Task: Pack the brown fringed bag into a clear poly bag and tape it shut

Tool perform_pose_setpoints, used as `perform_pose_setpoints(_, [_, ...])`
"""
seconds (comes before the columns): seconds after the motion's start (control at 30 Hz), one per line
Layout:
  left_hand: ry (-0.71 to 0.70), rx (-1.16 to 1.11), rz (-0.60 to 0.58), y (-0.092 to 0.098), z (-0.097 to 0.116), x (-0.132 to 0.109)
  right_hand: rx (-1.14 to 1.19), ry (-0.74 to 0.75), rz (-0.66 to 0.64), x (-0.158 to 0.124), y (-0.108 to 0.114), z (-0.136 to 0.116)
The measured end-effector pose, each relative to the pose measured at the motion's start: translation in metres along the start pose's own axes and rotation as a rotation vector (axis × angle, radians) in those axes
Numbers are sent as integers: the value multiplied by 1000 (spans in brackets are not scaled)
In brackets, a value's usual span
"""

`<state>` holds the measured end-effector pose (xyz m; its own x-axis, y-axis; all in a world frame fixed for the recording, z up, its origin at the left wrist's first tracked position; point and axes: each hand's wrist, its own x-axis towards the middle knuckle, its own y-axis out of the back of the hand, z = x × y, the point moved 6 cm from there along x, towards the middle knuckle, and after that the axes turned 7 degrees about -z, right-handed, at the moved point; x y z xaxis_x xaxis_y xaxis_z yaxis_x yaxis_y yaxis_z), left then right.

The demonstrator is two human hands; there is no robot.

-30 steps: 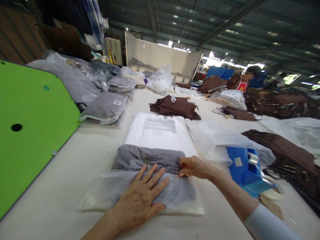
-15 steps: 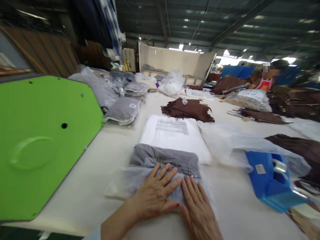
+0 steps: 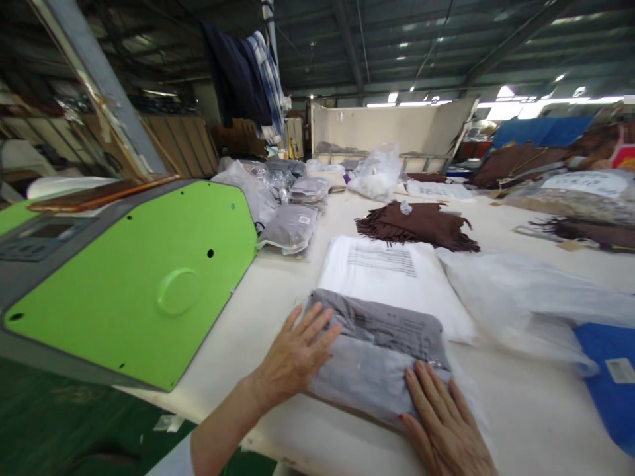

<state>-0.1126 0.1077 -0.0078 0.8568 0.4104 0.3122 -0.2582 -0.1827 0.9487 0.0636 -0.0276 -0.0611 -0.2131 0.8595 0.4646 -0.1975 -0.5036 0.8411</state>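
Note:
A grey folded item in a clear plastic bag (image 3: 367, 370) lies flat on the table, printed lettering across its far part. On its left end rests my left hand (image 3: 297, 354), fingers spread. My right hand (image 3: 441, 416) lies flat over the near right corner of the bag, fingers stretched out. Neither hand grips anything. Just beyond the bag is a stack of white plastic bags (image 3: 391, 271) with printed lines, partly under the bag's far edge. What lies beneath my palms is hidden.
A green-sided machine (image 3: 143, 297) stands at the left. Bagged grey items (image 3: 288, 228) lie beyond it. A brown fringed textile (image 3: 417, 223) is past the white stack. Loose clear plastic (image 3: 516, 297) and a blue tape dispenser (image 3: 612, 383) are at the right. The table edge (image 3: 198, 413) runs at front left.
My hands have moved apart, the left to the bag's left end and the right to its right corner. The plastic at the bag's left side is now tucked in. The view has turned left.

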Motion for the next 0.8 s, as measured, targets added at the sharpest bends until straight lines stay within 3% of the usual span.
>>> perform_pose_setpoints(0.13, [484, -237, -79, -13, -53, -21, 9, -11, -15, 4, 3, 0])
perform_pose_setpoints(0.23, [679, -487, -123, -26, -67, -26, 10, -11, -12, 5, 6, 1])
perform_pose_setpoints(0.43, [858, -820, -232, -31, -80, -28, 16, -7, -40, 4, 5, 1])
perform_pose_setpoints(0.6, [1027, -1149, -247, -38, -79, -38, 38, -27, -26, 2, 5, 1])
perform_pose_setpoints(0.8, [983, -742, -101, -38, -77, -32, 76, -45, -46, 2, 2, 2])
